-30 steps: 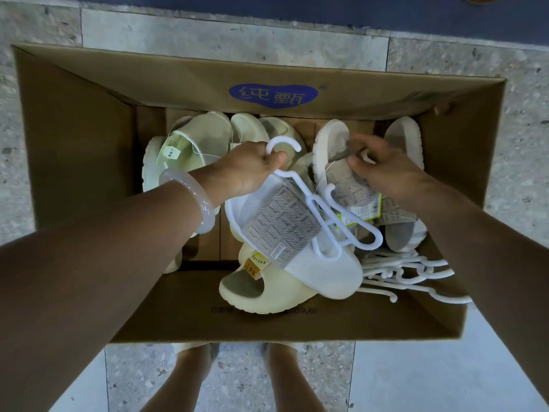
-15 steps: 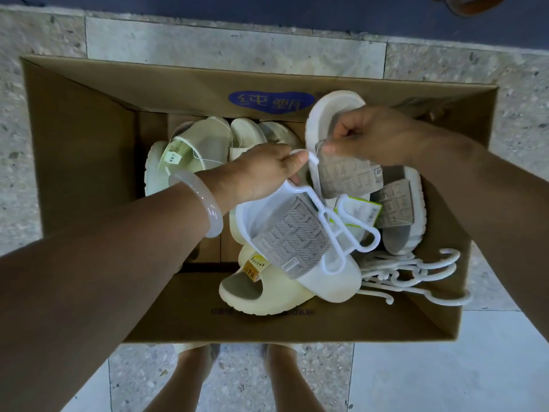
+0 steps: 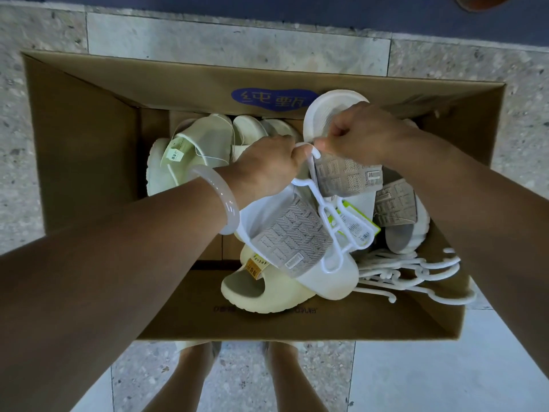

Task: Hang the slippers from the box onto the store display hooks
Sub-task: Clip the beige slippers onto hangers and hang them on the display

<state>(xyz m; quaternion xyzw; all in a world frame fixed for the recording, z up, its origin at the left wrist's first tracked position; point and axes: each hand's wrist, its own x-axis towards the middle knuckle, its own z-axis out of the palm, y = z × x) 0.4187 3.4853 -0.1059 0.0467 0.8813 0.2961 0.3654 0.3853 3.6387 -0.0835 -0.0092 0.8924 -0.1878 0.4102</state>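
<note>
We're over the open cardboard box point(image 3: 89, 162) w/ both hands inside. Our left hand point(image 3: 267, 168) is curled round the hook end of a white plastic hanger point(image 3: 335, 230), and a white slipper w/ grey woven strap point(image 3: 292, 242) hangs on it, tilted over a pale yellow slipper point(image 3: 261, 289) on the box floor. Our right hand point(image 3: 362, 132) pinches a second grey-strap slipper point(image 3: 347, 173) by its upper end, right beside the hanger hook — touching it, prob., but fingers hide the contact. More pale slippers point(image 3: 202, 147) lie at the far left; a heap of spare hangers point(image 3: 416, 275) sits in the near right corner. A pale bangle point(image 3: 219, 200) on the left wrist.
</note>
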